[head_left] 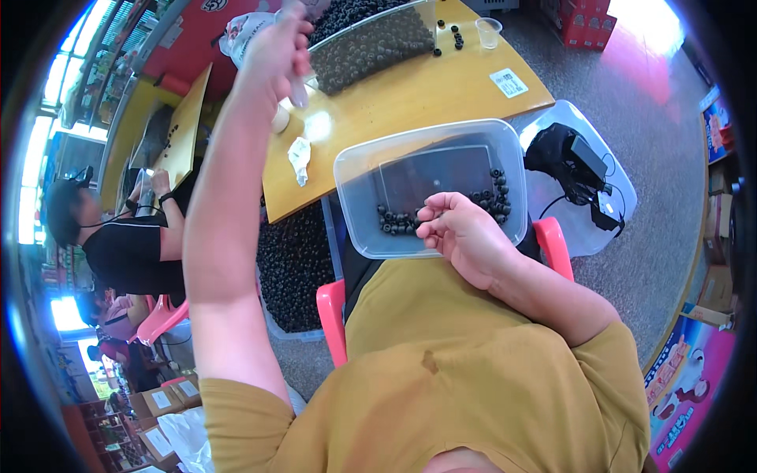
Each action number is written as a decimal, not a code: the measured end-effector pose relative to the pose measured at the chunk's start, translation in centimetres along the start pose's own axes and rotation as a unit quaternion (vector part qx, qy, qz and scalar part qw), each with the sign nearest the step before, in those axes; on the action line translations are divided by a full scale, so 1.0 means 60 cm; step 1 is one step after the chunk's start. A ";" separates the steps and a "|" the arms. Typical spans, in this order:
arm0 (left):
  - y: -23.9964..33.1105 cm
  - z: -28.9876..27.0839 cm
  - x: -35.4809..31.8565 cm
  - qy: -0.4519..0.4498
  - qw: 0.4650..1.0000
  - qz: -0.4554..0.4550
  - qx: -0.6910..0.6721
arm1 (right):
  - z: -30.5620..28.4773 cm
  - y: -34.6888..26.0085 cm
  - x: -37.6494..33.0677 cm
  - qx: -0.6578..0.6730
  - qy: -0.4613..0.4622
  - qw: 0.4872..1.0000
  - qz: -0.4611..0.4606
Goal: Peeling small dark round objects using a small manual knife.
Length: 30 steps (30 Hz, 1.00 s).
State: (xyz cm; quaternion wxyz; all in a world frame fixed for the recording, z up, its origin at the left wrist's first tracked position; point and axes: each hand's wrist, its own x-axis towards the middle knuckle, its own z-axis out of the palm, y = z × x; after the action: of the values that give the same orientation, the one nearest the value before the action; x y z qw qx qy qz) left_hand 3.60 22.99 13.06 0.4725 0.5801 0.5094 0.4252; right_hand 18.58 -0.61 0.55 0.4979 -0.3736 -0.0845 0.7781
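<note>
My left hand [277,51] is stretched out over the far left of the table, its fingers curled. It is blurred, and a pale, translucent thing [298,93] shows at its edge; I cannot make out its kind. Over the near side of a clear plastic bin [347,169] at my lap, my right hand [469,240] has its fingers bent together; whatever lies in them is hidden. Small black ring-like pieces [398,221] lie along the bin's near and right sides. Beside my left hand stands a large clear container [378,59] heaped with such black pieces.
On the wooden table [441,87] are a clear cup [489,33], a crumpled tissue [300,160] and a white label [509,83]. A tub of black pieces [296,268] stands below left. A lid with a black bag [556,154] lies right. Another person [118,236] sits left.
</note>
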 end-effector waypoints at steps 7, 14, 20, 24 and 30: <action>-0.048 0.011 -0.009 0.029 0.999 -0.027 0.022 | 0.012 -0.043 -0.016 -0.056 -0.095 0.990 -0.085; -0.079 0.064 -0.274 -0.051 0.997 0.051 -0.040 | 0.016 -0.053 -0.033 -0.066 -0.159 0.981 -0.093; -0.123 0.057 -0.372 -0.016 0.985 0.046 -0.165 | 0.029 -0.029 -0.050 -0.126 -0.202 0.967 -0.093; -0.124 0.057 -0.404 -0.027 0.984 0.037 -0.171 | 0.033 -0.009 -0.053 -0.222 -0.230 0.934 -0.162; -0.119 0.070 -0.405 -0.053 0.986 0.032 -0.155 | 0.034 -0.008 -0.063 -0.296 -0.208 0.898 -0.249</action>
State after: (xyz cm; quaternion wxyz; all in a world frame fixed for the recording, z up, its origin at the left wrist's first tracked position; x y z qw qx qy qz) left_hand 3.43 -1.38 4.97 0.5693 0.5374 0.3928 0.4825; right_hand 18.38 -3.03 4.11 0.5133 -0.3004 -0.5027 0.6274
